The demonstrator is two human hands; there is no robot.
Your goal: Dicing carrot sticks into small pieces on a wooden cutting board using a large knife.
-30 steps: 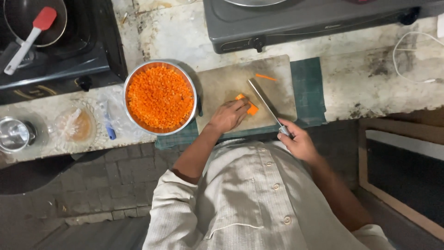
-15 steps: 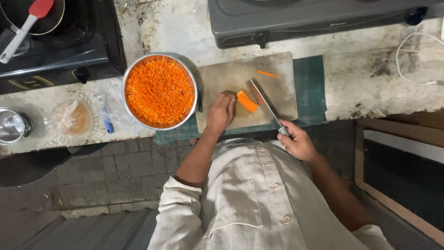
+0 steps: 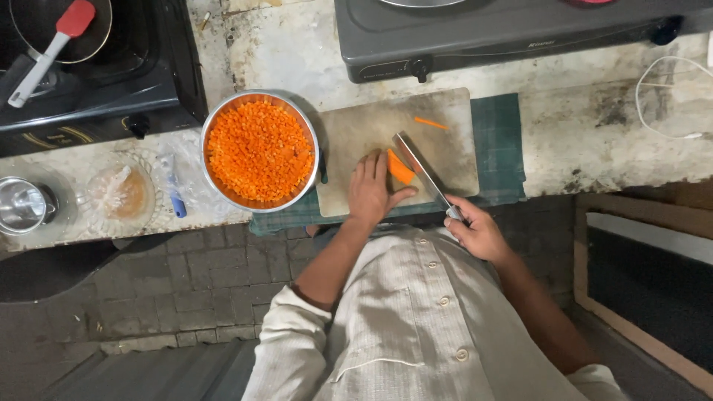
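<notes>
My left hand (image 3: 371, 189) rests flat on a worn cutting board (image 3: 371, 126), its fingertips against an orange carrot piece (image 3: 399, 168). My right hand (image 3: 479, 232) grips the handle of a long knife (image 3: 420, 165), whose blade lies beside the carrot piece on its right. A thin carrot strip (image 3: 431, 123) lies alone farther back on the board. Left of the board stands a round metal bowl (image 3: 214, 117) full of finely diced carrot (image 3: 258, 152).
The board sits on a green cloth (image 3: 501, 141) on a stained counter. A dark stove (image 3: 520, 33) is behind it; another stove with a pan and red spatula (image 3: 52, 44) is at the left. A glass dish (image 3: 119, 194), blue peeler (image 3: 174, 197) and metal cup (image 3: 22, 206) stand left.
My left hand has slid left and flattened over the carrot piece. The knife has swung in to lie beside the piece. The camera view has shifted slightly.
</notes>
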